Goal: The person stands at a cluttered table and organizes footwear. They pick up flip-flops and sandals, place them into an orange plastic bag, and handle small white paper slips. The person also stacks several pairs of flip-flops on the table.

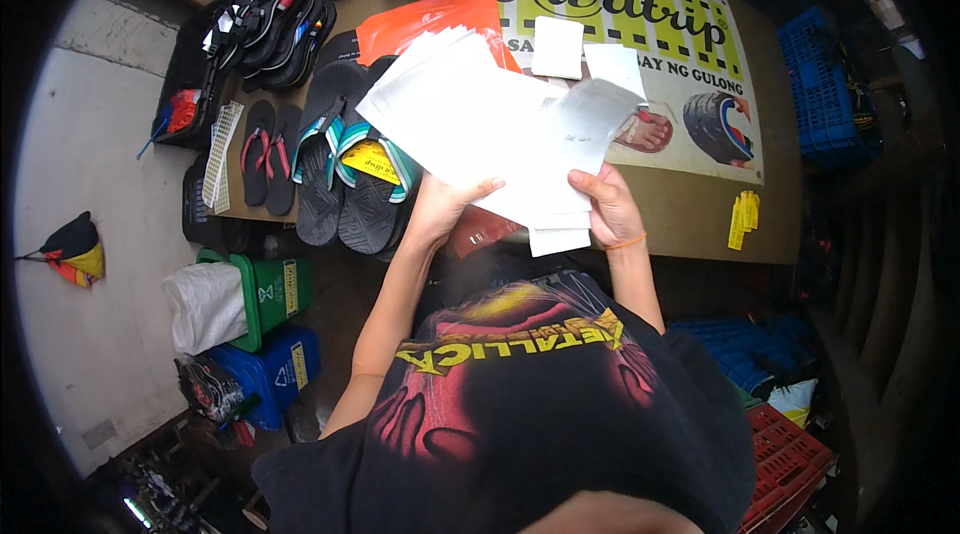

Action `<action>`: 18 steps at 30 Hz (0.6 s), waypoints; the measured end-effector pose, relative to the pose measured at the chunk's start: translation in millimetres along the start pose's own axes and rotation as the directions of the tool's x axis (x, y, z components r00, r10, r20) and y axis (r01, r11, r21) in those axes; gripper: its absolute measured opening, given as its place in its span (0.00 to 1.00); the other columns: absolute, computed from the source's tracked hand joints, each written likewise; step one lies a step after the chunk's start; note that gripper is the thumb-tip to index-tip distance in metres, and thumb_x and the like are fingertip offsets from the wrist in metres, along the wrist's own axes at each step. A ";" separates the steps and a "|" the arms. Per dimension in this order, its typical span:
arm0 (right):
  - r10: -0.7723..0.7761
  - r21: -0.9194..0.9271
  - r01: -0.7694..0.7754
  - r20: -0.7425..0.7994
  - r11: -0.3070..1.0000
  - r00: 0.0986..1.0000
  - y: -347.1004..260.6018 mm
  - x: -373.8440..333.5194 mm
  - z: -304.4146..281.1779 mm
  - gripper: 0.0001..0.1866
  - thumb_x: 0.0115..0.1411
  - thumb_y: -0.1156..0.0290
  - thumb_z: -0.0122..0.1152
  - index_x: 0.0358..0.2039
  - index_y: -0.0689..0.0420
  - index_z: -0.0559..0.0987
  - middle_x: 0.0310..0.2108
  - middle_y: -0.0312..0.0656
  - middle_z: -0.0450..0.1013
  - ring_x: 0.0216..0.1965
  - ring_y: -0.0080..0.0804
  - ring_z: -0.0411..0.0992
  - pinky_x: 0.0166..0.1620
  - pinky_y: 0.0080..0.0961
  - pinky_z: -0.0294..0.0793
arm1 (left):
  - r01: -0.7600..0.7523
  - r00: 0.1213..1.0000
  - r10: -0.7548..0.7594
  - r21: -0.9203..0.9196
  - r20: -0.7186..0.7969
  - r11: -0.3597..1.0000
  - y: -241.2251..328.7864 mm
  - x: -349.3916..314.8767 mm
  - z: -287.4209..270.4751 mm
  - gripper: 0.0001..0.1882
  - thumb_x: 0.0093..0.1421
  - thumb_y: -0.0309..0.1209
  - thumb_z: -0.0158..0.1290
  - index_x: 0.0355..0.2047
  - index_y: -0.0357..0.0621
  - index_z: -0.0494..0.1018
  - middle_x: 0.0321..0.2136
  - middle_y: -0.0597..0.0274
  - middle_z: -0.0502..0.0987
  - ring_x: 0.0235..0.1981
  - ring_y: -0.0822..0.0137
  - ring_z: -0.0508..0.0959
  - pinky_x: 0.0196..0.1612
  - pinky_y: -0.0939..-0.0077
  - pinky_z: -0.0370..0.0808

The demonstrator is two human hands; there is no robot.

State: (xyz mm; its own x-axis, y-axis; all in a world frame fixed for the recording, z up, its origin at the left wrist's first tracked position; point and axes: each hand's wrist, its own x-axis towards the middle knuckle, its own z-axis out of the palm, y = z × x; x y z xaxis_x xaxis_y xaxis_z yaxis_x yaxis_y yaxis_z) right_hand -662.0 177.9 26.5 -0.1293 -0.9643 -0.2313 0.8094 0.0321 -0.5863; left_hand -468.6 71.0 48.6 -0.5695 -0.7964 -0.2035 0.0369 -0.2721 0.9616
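A fanned stack of white sheets [450, 114] spreads out in front of me, overexposed, so I cannot tell if they are paper or plastic. My left hand [455, 206] grips the stack's near left edge, thumb on top and fingers underneath. With its thumb on top, my right hand [607, 204] pinches the near right edge of a greyish, translucent sheet [592, 124], which overlaps the stack. Small white slips [560, 238] stick out below, between the hands. Beneath the stack's far side lies an orange plastic bag [430, 19].
Teal-trimmed black flip-flops [335, 194] and a smaller pair [270, 154] lie left on the brown table [690, 224]. More slippers [285, 29] are piled behind. White cards [558, 49] rest on a printed poster [700, 24]. Green [270, 299] and blue bins [265, 374] stand left; blue crates [820, 84] right.
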 end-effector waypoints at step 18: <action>-0.055 0.108 0.061 -0.055 0.992 0.997 -0.5 4.6 4.9 0.21 0.56 0.75 0.56 0.50 0.65 0.65 0.45 0.44 0.69 0.46 0.30 0.68 0.52 0.27 0.67 | 0.333 0.938 -0.347 -0.344 0.024 0.878 7.5 0.9 -7.3 0.25 0.51 0.28 0.56 0.48 0.29 0.63 0.42 0.55 0.70 0.42 0.66 0.71 0.48 0.74 0.66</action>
State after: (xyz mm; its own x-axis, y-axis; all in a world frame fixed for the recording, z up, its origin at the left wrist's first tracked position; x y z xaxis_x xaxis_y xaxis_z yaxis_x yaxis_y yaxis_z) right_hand -660.2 172.1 29.5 -0.2054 -0.9485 -0.2411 0.8572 -0.0555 -0.5120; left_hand -462.9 64.4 54.3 -0.5666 -0.6395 -0.5196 0.1254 -0.6902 0.7127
